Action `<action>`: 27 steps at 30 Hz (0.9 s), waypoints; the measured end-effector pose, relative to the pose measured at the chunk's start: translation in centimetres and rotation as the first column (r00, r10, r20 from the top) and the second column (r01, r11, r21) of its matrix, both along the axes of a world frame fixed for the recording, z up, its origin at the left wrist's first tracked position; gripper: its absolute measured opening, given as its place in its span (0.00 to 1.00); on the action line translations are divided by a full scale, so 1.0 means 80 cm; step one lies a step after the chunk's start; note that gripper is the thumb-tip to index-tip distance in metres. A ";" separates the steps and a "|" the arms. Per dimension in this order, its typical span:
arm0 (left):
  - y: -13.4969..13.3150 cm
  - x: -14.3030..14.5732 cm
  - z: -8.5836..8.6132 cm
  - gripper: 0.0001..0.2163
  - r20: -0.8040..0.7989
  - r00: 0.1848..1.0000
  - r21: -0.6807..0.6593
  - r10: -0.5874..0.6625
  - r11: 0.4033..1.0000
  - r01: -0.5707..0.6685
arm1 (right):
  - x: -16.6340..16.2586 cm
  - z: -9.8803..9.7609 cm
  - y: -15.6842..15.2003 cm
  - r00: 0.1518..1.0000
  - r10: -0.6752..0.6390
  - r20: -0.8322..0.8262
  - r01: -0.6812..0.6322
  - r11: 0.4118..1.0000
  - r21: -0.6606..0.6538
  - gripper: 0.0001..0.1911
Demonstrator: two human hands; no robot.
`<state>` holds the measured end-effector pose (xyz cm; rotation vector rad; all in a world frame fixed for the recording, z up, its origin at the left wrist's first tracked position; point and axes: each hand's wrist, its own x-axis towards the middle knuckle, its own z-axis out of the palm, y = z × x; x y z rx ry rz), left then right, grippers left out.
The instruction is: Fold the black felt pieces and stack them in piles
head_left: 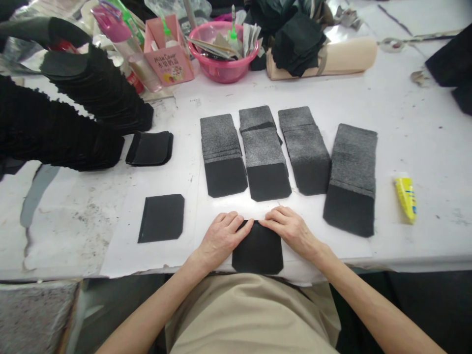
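Observation:
A black leather-like piece (pixel 257 250) with rounded lower corners lies at the table's front edge, right before my body. My left hand (pixel 223 237) pinches its far edge from the left, thumb on top. From the right, my right hand (pixel 291 228) grips the same edge, so the two thumbs nearly meet. The fingers cover part of that edge. To the left lies a single black piece (pixel 164 218) with a strip along its left side. Beyond my hands are fanned stacks of black pieces with grey fuzzy backs, among them a left stack (pixel 221 142) and a right stack (pixel 352 182).
A yellow glue tube (pixel 405 198) lies at the right. Tall rows of black pieces (pixel 55 125) and a small black pile (pixel 150 148) are on the left. Along the back stand a pink box (pixel 169 54), a pink basin (pixel 223 71) and a beige roll (pixel 346 58).

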<state>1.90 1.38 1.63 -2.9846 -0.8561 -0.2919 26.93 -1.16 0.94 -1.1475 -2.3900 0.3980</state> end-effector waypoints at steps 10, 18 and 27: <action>-0.005 -0.005 -0.005 0.13 0.084 0.996 0.042 -0.012 0.999 0.009 | 0.007 -0.002 -0.002 0.999 0.012 0.034 -0.011 1.000 -0.011 0.12; -0.015 -0.012 -0.010 0.11 0.176 0.983 -0.022 0.051 0.999 -0.048 | 0.015 0.001 -0.004 1.000 -0.016 0.010 0.016 1.000 -0.026 0.13; -0.008 -0.001 0.002 0.20 -0.051 0.999 -0.003 0.010 1.000 -0.010 | 0.017 0.000 -0.007 1.000 -0.020 0.009 0.020 1.000 -0.012 0.12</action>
